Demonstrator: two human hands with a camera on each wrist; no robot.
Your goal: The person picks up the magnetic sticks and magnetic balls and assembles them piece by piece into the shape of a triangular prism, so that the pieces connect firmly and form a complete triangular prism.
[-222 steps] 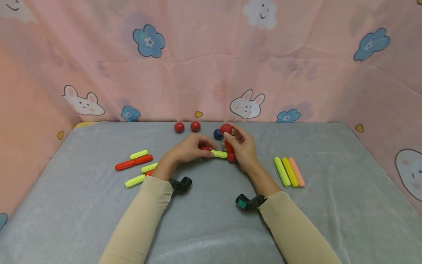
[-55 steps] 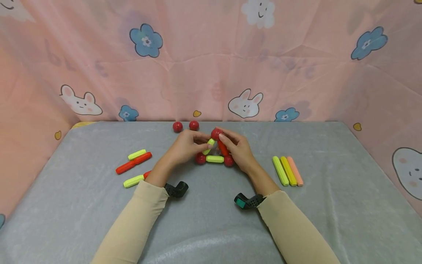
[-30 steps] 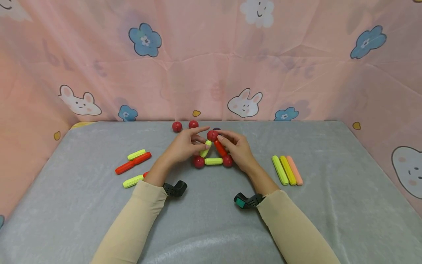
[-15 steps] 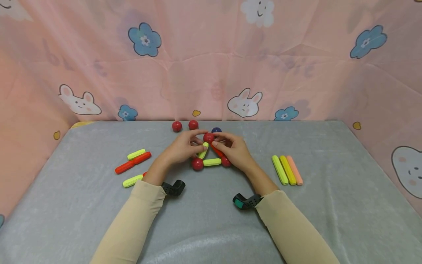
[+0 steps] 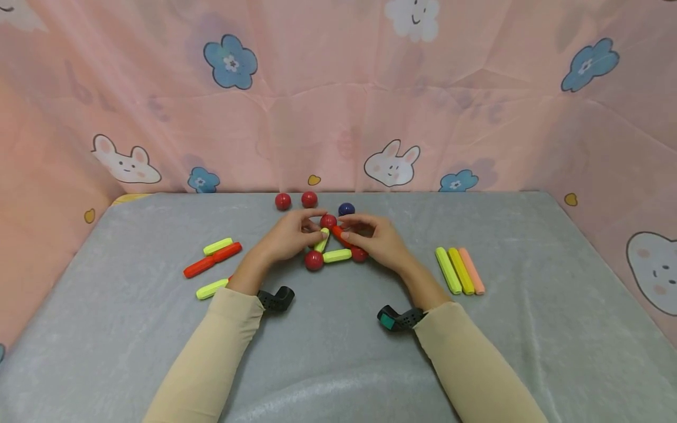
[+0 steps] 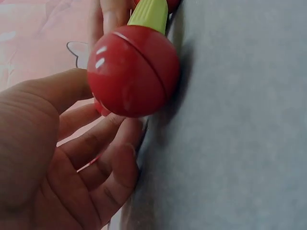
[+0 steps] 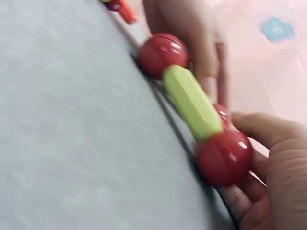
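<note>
A flat triangle of rods and red balls lies on the grey cloth between the two hands. Its corners are a far ball (image 5: 328, 221), a left ball (image 5: 314, 261) and a right ball (image 5: 359, 255). My left hand (image 5: 285, 236) pinches the yellow-green left rod (image 5: 321, 241), its index finger reaching to the far ball. With thumb and fingers, my right hand (image 5: 385, 242) grips the red rod (image 5: 338, 232) on the right side. A yellow-green front rod (image 7: 192, 103) joins the two near balls. In the left wrist view, the left ball (image 6: 133, 72) hides the thumb tip.
Behind the triangle lie a blue ball (image 5: 346, 210) and two loose red balls (image 5: 282, 201). At left are red rods (image 5: 213, 260) and yellow-green rods (image 5: 212, 289), partly behind the left forearm. Yellow-green, yellow (image 5: 461, 270) and peach rods lie side by side at right.
A yellow-green rod held by my left hand now closes the triangle's left side. Both hands have brought the triangle left and down onto the cloth; the blue ball has come into view.
</note>
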